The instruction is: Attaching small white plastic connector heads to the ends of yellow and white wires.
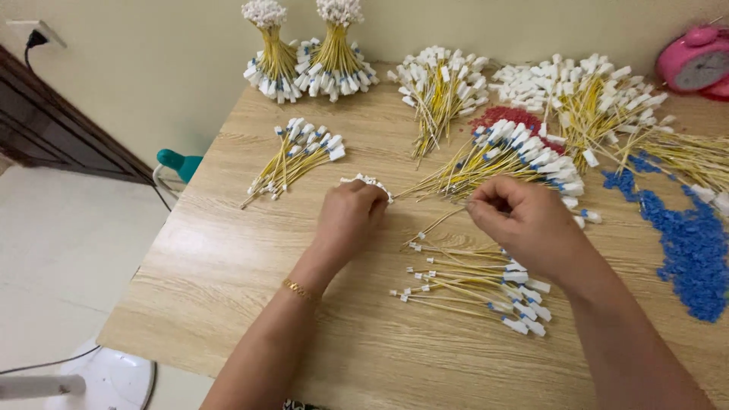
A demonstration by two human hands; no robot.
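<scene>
A: Head view first. What's hidden or cut off?

B: Left hand (349,216) is clenched over a small clump of white connectors (370,181); only the tips poke out at its 12 o'clock, rest is buried in the fist. Right hand (524,220) has its fingers pinched on one thin yellow wire (434,225), which runs out toward 8 o'clock from the pinch. Can't see the wire's near end, it's inside the fingers.

A: Edges of frame?

B: Pink alarm clock (695,62) at 2 o'clock is cropped by the frame. Blue plastic bits (687,250) at 3 o'clock spill off the right edge. White fan base (114,380) at 8 o'clock on the floor is partly cut.

A: Materials, shapes?

B: Counter (228,266) is light wood-grain laminate. Just below the hands, approx 5 o'clock, a loose flat wire pile (474,285): yellow wires, small white ends on one side, white and blue plugs on the other. Behind the right hand, a fanned wire sheaf (509,156) lying over red bits (505,116), mostly covered. At 11 o'clock, a smaller fan bundle (292,161). At 12 o'clock, against the wall, two upright tied bundles (304,53), pinched at the waist, white heads on top. Next to them, a splayed heap (440,91); at 1 o'clock, a big tangled heap (592,95), hard to sort wire from wire.

A: Anything else?

B: Gold bracelet (298,290) on the left wrist. Teal object (179,163) beyond the counter's left edge; can't make out what it is.
</scene>
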